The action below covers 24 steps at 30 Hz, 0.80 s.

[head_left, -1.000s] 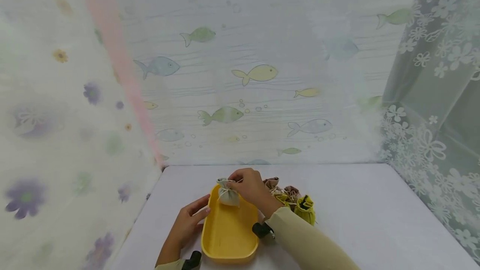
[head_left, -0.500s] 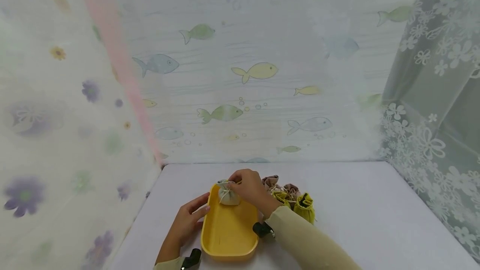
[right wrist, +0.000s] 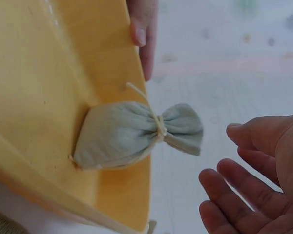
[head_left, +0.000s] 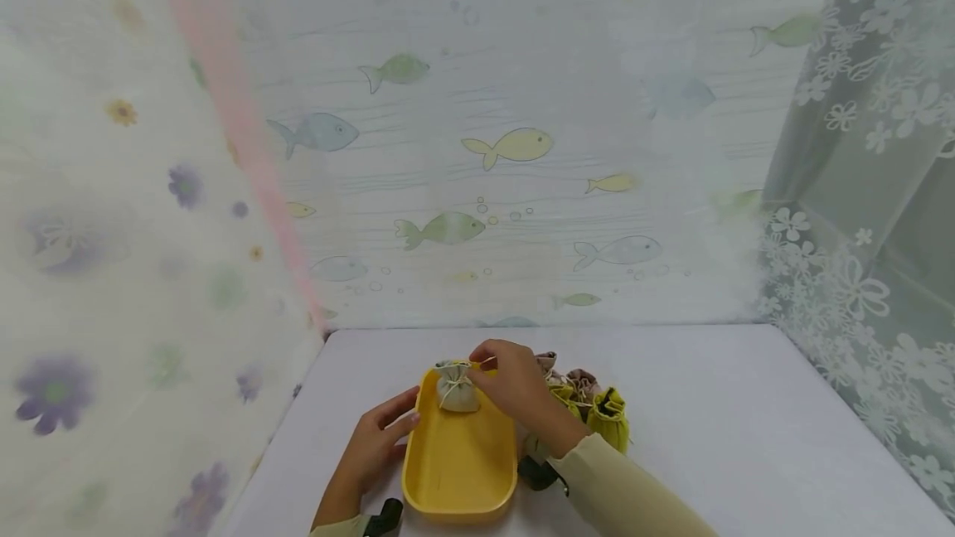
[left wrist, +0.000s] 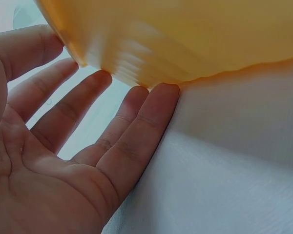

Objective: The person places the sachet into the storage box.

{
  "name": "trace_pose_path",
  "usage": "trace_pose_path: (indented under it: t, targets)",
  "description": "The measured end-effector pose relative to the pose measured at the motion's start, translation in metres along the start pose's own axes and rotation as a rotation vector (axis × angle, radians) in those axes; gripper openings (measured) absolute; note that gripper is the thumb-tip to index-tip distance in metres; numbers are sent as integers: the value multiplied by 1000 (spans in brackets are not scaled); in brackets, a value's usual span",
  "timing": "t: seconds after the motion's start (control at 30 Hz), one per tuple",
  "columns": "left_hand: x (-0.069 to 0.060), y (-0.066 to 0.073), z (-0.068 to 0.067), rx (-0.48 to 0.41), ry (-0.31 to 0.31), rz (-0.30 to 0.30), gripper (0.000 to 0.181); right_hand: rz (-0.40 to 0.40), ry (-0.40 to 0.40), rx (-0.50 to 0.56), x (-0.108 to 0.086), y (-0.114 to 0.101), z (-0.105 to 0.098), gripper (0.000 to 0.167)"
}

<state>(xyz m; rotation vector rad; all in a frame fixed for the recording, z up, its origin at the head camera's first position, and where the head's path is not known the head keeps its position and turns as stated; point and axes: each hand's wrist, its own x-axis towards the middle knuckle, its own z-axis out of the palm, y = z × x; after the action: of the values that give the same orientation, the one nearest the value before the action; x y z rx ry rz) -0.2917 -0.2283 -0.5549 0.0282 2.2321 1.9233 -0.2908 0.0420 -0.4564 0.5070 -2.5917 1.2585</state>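
Note:
A pale grey-green drawstring pouch [head_left: 457,389] stands at the far end of a yellow tray [head_left: 458,471], its neck tied with a cream cord. Beside it is my right hand [head_left: 515,384]; the right wrist view shows the pouch [right wrist: 122,134] apart from the fingers [right wrist: 234,200], which are spread and hold nothing. My left hand [head_left: 376,442] touches the tray's left side. In the left wrist view its fairly straight fingertips [left wrist: 161,95] rest against the tray's outer wall [left wrist: 136,53].
Right of the tray, partly behind my right arm, stand several more pouches: a yellow-green pouch [head_left: 609,419] and a brownish-pink pouch [head_left: 582,384] among them. All stand on a white-covered table [head_left: 709,429]. A fish-patterned curtain [head_left: 522,214] hangs behind the far edge.
My right hand has let go of the grey-green pouch's neck and drawn a little to the right. The pouch stays in the tray. The left hand keeps its place at the tray's side.

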Motion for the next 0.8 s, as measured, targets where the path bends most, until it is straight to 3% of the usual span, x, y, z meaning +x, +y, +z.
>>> trace_pose_path:
  t: [0.23,0.6,0.8]
  targets:
    - [0,-2,-1,1,0,-12,61,-39,91,-57,-24,6,-13,12]
    - [-3,-4,-1,-13,-25,-16,62,25,149,65,-57,20,-31,20]
    - [-1,2,1,6,17,-30,61,2,161,102,-68,25,-47,21]
